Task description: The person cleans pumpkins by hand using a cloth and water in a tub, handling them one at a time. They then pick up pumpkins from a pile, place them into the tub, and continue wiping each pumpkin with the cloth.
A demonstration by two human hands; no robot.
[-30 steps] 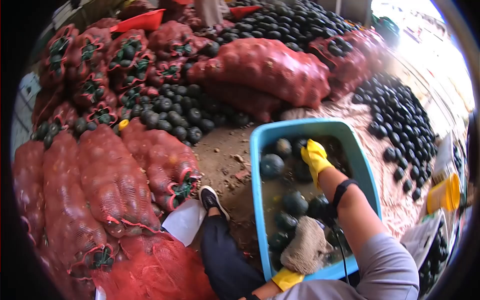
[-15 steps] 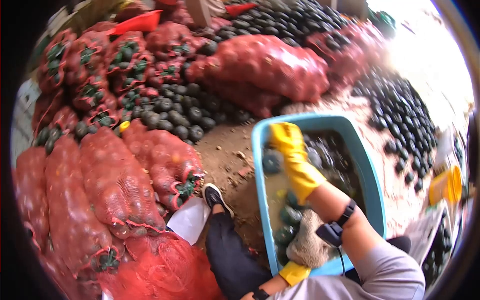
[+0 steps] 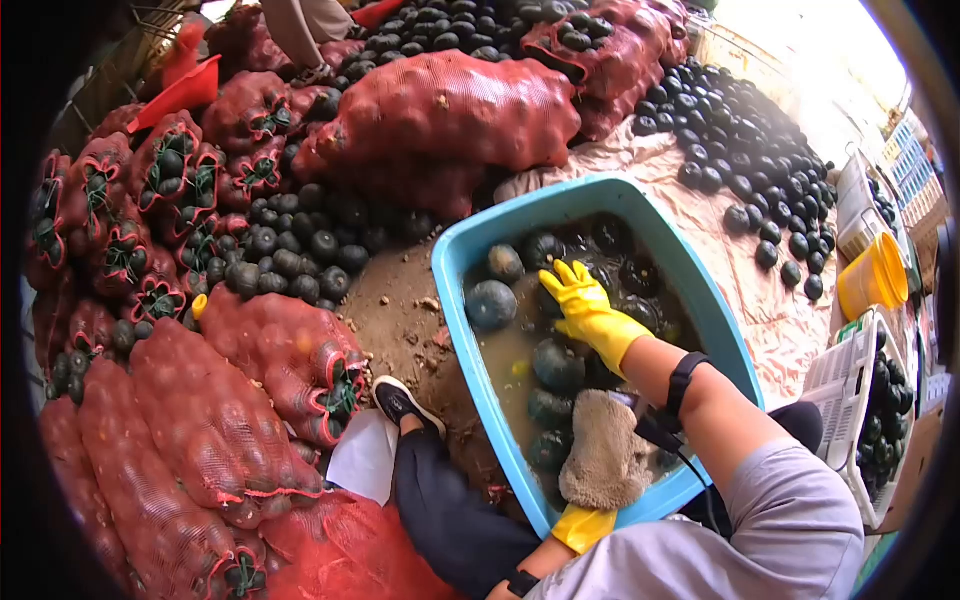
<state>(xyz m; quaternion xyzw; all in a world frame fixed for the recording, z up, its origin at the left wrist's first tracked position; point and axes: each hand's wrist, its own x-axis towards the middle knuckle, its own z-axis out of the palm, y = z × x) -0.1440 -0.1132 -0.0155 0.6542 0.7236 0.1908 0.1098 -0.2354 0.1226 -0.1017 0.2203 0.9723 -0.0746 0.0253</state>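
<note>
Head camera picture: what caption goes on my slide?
Yellow-gloved right hand reaches among dark round fruits in a blue tub; left hand under a tan cloth.

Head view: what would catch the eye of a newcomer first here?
The blue tub in the middle, full of murky water and dark round fruits, where the right hand in a yellow glove reaches in. To the left and behind it, red net sacks of the same fruits are piled.
</note>
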